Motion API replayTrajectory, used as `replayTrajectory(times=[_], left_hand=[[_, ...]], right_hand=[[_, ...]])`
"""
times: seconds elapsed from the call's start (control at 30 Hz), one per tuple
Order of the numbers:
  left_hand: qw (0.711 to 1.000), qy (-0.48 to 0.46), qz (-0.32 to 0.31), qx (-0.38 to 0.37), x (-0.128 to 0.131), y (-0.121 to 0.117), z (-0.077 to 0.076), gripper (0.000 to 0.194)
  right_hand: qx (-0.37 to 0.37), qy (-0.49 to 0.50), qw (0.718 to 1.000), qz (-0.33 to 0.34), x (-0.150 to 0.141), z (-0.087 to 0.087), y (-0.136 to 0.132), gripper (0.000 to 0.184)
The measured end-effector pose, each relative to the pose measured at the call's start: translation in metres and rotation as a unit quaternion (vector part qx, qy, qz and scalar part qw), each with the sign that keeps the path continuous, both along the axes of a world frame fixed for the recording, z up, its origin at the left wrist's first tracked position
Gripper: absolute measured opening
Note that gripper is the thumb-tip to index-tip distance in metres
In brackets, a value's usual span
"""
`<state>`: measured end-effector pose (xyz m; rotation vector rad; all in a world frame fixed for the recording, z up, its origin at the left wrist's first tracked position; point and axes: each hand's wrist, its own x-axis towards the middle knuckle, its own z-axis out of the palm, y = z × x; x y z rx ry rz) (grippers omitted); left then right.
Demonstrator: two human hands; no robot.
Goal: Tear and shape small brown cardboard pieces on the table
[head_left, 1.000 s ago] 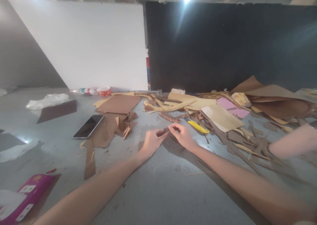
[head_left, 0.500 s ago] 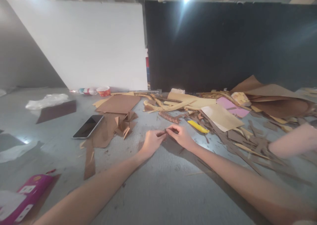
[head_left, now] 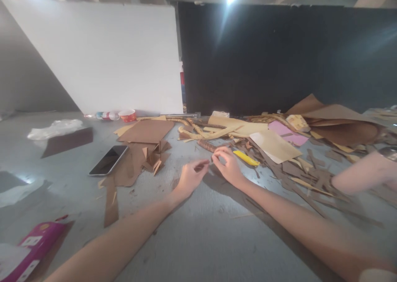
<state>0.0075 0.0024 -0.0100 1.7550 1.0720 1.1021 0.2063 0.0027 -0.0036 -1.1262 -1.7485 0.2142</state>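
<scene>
Over the middle of the grey table, my left hand [head_left: 191, 178] has its thumb and fingers pinched together. A small dark bit shows at its fingertips, too blurred to name. Just to the right, my right hand [head_left: 228, 166] is curled with thumb and index finger closed in a pinch; whatever they hold is hidden. A narrow gap separates the two sets of fingertips. Behind the right fingers lies a ridged, coiled brown strip [head_left: 206, 144], partly covered by them. Beside that hand rests a yellow-handled cutter [head_left: 246, 158]. Folded brown paper pieces [head_left: 151, 160] lie left of my hands.
A phone [head_left: 108, 161] lies on brown sheets at left, with a purple tissue pack [head_left: 43, 242] nearer me. Paper strips and scraps [head_left: 313, 176] cover the right side, where another person's forearm [head_left: 356, 176] reaches in. A white panel [head_left: 124, 58] and black panel [head_left: 263, 58] stand behind.
My fingertips, together before, have come apart slightly. The right hand has moved a little up and away, its fingers more curled. The left hand has barely moved.
</scene>
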Motion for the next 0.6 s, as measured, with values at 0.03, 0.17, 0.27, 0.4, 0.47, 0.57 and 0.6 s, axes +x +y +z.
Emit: replayTrajectory(times=[0.03,0.17,0.27,0.4,0.47,0.57,0.6], left_hand=[[1.000,0.003,0.011,0.014,0.000,-0.001,0.001,0.029],[0.997,0.029,0.057,0.038,0.000,0.001,0.000,0.031],[0.995,0.038,0.075,0.049,0.000,0.005,-0.006,0.027],[0.987,0.059,0.069,0.130,-0.002,0.005,-0.007,0.026],[0.967,0.111,0.040,0.226,-0.002,0.002,-0.003,0.030],[0.904,0.241,-0.022,0.352,-0.002,-0.002,0.000,0.042],[0.886,0.278,-0.024,0.371,-0.002,-0.001,-0.001,0.046]], right_hand=[[0.024,-0.034,0.998,-0.042,0.003,-0.002,0.003,0.023],[-0.010,-0.180,0.980,-0.089,0.016,-0.018,0.017,0.017],[-0.067,-0.214,0.972,-0.063,0.020,-0.030,0.023,0.017],[-0.097,-0.216,0.971,-0.022,0.017,-0.032,0.023,0.027],[-0.080,-0.213,0.974,0.022,0.013,-0.028,0.018,0.026],[-0.043,-0.213,0.968,0.125,0.008,-0.020,0.010,0.019],[-0.033,-0.209,0.966,0.150,0.007,-0.017,0.008,0.016]])
